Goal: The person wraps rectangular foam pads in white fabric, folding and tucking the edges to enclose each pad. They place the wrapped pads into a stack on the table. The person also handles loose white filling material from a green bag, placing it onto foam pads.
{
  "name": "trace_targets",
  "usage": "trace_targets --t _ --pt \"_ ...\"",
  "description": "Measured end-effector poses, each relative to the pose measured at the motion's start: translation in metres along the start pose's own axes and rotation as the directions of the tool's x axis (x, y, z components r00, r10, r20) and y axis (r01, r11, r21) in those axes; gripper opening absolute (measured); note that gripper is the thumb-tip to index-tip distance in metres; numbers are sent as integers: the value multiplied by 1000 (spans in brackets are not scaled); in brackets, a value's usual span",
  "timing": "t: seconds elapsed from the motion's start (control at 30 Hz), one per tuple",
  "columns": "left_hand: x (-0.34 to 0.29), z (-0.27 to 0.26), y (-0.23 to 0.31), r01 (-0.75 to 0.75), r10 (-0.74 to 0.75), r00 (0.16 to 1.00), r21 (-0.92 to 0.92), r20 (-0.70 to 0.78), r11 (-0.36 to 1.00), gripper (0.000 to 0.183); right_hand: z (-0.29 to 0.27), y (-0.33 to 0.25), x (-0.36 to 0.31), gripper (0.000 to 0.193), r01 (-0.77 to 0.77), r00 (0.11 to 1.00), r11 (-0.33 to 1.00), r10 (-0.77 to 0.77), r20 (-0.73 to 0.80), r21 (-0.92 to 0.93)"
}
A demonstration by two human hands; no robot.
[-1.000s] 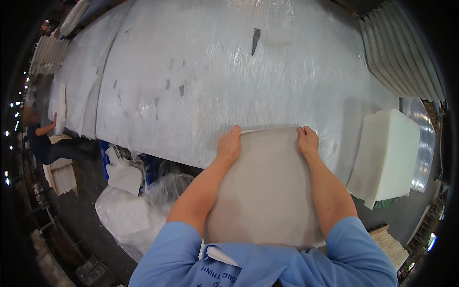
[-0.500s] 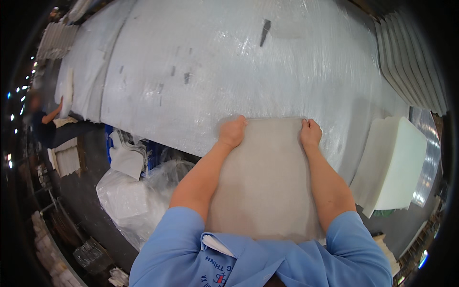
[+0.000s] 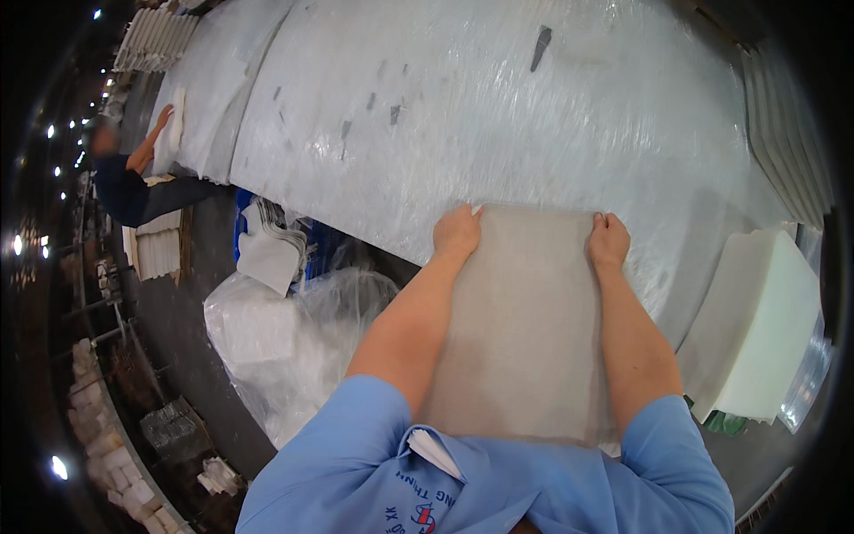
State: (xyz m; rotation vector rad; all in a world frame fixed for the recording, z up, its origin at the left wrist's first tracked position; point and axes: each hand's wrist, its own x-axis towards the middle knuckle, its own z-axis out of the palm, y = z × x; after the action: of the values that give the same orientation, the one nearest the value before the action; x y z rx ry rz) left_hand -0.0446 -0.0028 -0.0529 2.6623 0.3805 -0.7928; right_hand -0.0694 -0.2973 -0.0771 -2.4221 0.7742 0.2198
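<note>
**Grey rectangular fabric-like sheet [image 3: 529,329], left hand [image 3: 457,230] and right hand [image 3: 609,238] sit higher and farther right in view than a second ago**

The surroundings shift the same way. The sheet lies between the forearms, its near end reaching the light-blue short-sleeved shirt [image 3: 551,472], its far end over the broad desk covered in clear plastic film [image 3: 427,116]; whether that end touches the desk, I cannot tell. The left hand pinches the far left corner, the right hand the far right, fingers curled in. To the left are a clear plastic bag with white contents [image 3: 267,334] and a stack of curved white sheets [image 3: 267,258]. At right stands a pale thick block [image 3: 769,329]. Farther left, a co-worker in dark clothing [image 3: 124,191] reaches over the desk.
</note>
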Motion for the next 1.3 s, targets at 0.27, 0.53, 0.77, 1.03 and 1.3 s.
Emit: trace_targets --t 0.27,0.53,0.77,1.03,1.3 --pt "7 10 -4 2 3 998 70 -71 998 48 6 -3 2 33 -38 998 989 30 57 142" --pt "16 13 -7 -53 65 973 62 -221 997 48 -25 -2 13 33 70 946 996 -84 312 57" --pt "15 14 -7 -66 83 975 89 -207 994 49 -28 -1 -1 31 -8 985 999 0 170 46" --pt "25 22 -6 -107 127 969 101 -214 989 47 -4 8 13 30 21 999 974 -11 -45 226" --pt "6 19 -8 -151 162 934 59 -319 987 46 -15 0 6 28 69 995 906 -35 -88 417"
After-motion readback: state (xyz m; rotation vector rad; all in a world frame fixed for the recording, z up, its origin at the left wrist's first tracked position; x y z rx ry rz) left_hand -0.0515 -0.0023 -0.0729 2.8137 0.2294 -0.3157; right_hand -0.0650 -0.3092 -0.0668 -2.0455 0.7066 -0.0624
